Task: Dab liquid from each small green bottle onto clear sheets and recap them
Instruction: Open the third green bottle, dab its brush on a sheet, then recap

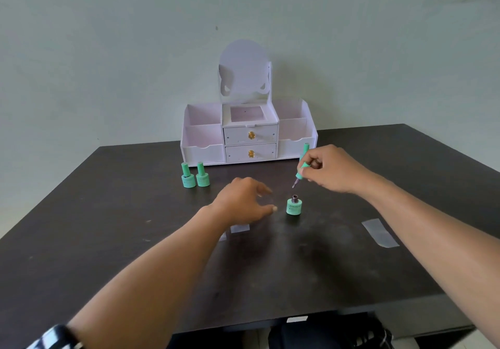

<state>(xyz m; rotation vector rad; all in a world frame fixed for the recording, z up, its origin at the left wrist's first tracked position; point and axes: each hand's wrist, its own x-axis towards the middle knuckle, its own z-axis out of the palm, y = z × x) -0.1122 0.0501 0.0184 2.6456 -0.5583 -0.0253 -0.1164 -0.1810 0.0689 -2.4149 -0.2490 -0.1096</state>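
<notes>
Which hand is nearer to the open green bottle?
Left. The left hand is just beside the open green bottle, on its left, apart from it. The right hand is higher, up and right, holding the brush cap.

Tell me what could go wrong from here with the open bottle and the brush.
1. The open bottle stands uncapped and unheld. The left hand, fingers spread close beside it, could knock it over and spill it.
2. The right hand holds the brush cap over the bare table. The brush may drip before it reaches the clear sheet, which lies off to the side.
</notes>
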